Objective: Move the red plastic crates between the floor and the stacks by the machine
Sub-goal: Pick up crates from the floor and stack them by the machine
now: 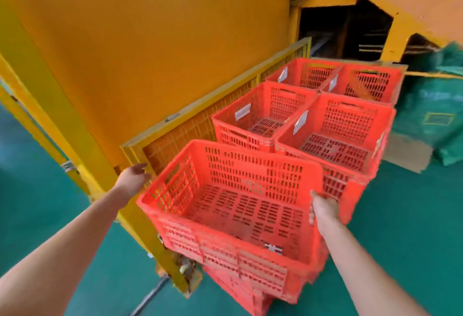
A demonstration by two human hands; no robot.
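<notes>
**Top crate half-handled at the near stack**

Along the yellow machine (150, 39) and its mesh guard (195, 125), the red crates stand in stacks on the green floor (37, 190). The near crate (233, 205) sits tilted on top of the stack nearest the person, with a lower crate (240, 285) showing beneath it. Behind it are four more crate tops in two rows: the middle-left crate (263, 117), the middle-right crate (335, 137), and the far pair (338, 77). All look empty. No loose crate lies on the visible floor, so most of the stacking looks done here. Whether the near crate is being set down or lifted off cannot be told.

The left hand (134, 177) reaches forward with its fingers relaxed and spread, holding nothing, just beside the crate's left wall. Contact is unclear. The right hand (323, 209) is curled over the near crate's right rim at its near-right corner and grips it.

Cardboard (408, 152) and green sacks (431, 105) lie on the floor further right.
</notes>
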